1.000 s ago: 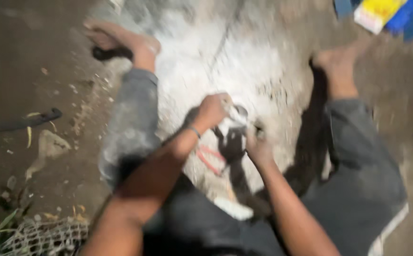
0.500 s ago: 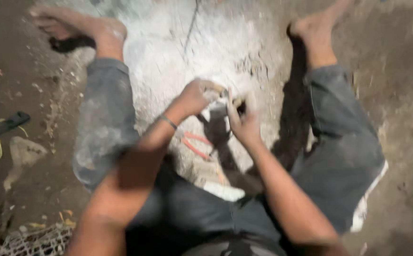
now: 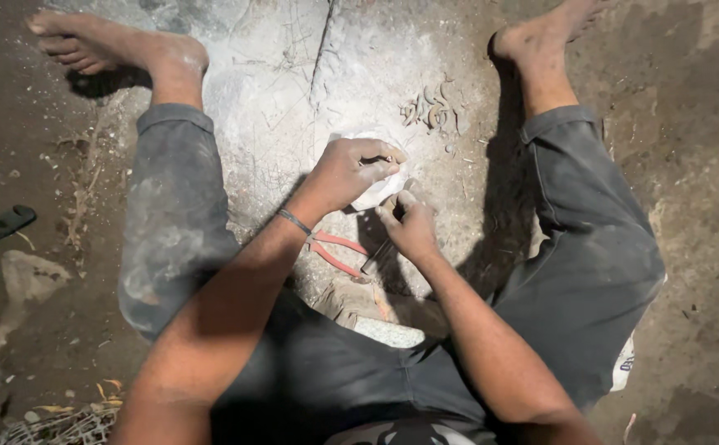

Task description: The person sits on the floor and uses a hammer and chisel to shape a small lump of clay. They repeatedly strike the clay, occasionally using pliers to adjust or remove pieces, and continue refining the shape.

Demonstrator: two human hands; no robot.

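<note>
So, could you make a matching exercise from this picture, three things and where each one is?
Things:
1. left hand
2. red-handled pliers
3. small bent metal pieces

Places:
A. lying on the ground between the legs, under the forearms
B. in a loose pile on the pale ground, beyond the hands
C. closed around a white object

Pairs: 1-C, 2-A, 3-B

Ground is rough, dusty stone slab (image 3: 269, 107), chalky white and matt. Just below the slab's middle, pliers (image 3: 335, 251) with smooth red plastic-looking grips. Trousers (image 3: 174, 222) either side of the slab are dull grey cloth, powder-smeared. White lump (image 3: 380, 189) looks chalky, matt.
</note>
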